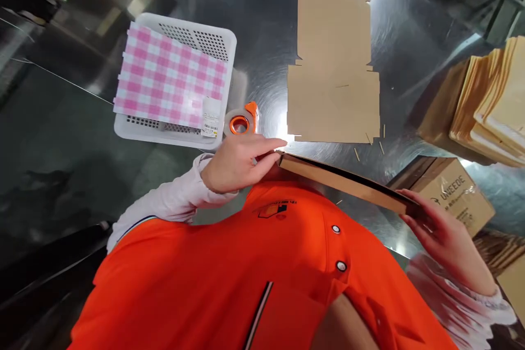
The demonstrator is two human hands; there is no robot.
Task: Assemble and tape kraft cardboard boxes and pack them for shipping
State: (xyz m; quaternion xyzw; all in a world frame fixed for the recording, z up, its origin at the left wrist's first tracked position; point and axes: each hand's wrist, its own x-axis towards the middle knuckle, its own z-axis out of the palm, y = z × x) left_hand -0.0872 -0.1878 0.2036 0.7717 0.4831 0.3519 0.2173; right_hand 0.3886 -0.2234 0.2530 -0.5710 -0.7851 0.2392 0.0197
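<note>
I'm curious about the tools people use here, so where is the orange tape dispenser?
In the head view, the orange tape dispenser lies left of centre, just beyond the left hand, between the white basket and the flat cardboard.

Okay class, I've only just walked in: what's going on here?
A person in an orange apron holds a thin cardboard piece edge-up, the left hand at one end and the right hand at the other. Beyond it, a flat cardboard sheet lies on a shiny metal table. To the left are an orange tape dispenser and a white basket with a pink checked sheet across it.
</note>
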